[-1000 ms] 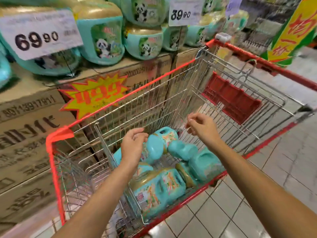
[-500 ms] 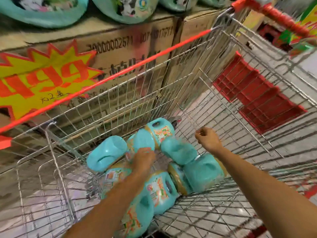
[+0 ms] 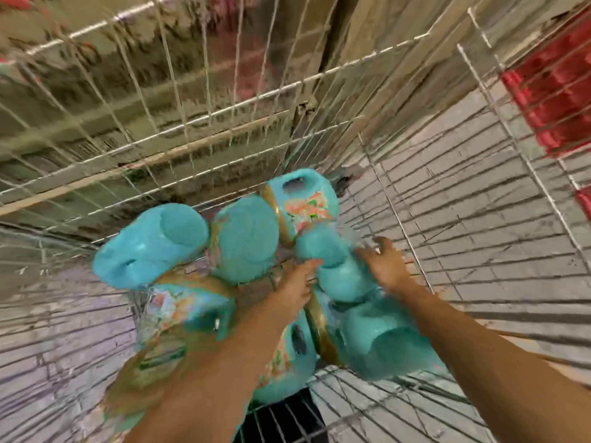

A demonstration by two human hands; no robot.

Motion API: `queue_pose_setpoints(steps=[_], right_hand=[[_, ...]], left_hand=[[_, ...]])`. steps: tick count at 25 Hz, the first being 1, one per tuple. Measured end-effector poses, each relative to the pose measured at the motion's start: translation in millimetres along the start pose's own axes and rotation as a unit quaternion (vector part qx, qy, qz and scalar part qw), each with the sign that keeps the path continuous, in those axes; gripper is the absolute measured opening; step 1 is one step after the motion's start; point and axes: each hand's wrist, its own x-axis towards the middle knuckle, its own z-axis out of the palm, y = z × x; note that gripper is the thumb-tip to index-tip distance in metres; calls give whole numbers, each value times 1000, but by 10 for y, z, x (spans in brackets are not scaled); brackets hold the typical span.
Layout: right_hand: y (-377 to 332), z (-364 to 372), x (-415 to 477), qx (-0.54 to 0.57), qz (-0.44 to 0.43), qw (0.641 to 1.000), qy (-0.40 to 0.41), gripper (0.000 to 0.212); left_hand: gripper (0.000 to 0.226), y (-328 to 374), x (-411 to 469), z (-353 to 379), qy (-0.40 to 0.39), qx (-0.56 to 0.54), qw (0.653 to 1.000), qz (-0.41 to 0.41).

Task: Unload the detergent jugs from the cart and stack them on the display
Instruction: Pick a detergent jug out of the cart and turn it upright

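Head view, heavy motion blur; fine detail is unreliable.

The cart (image 3: 204, 116) fills the frame and I look down into its wire basket. I count at least 6 teal detergent jugs (image 3: 150, 247) lying on their sides in a pile on the basket floor, pressed together toward the far corner. None stands upright.

- The far jug (image 3: 300, 203) lies closest to the far corner, handle hole and printed label facing up.
- The middle jug (image 3: 332, 260) lies just in front of it, between my 2 hands.
- The near right jug (image 3: 383, 340) lies against the right side of the pile, touching the middle jug.
- The labelled jug (image 3: 188, 314) lies on the left of the pile, partly under my left forearm.

Left hand (image 3: 295, 282): reaches down into the gap beside the middle jug. Its fingers are hidden among the jugs and smeared, so I cannot tell how far it is closed or whether it has hold of anything.

Right hand (image 3: 385, 266): fingers spread and only lightly bent, laid against the right side of the middle jug. I see contact, but no fingers wrapped round it.

A red plastic flap (image 3: 556, 100) hangs on the wire wall at the right edge of the cart. Cardboard boxes (image 3: 80, 100) show through the far wall. Grey floor tiles (image 3: 479, 219) show through the right wall.
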Motion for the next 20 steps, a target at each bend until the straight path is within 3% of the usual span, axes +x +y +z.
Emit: queue_pose_setpoints(steps=[5,8,13,18,20], right_hand=[[106,205,178,-79,8,997,6,52],[120,183,137,-50,0,999,12,55],[74,7,-134,-18,-28,997,-69,53],[-315,-378,-623,83,-96,986,-111,48],[-530,-553,-866,85,-154,979,-106,36]], left_hand=[[35,-250,351,279,-38,-83,996,-1],[28,-250,310,295,0,-100,995,-9],[16,-247,-142,27,38,-67,996,-36],[21,-85,-780,-83,63,-86,994,29],[20,-43,-1125,-71,64,-130,987,63]])
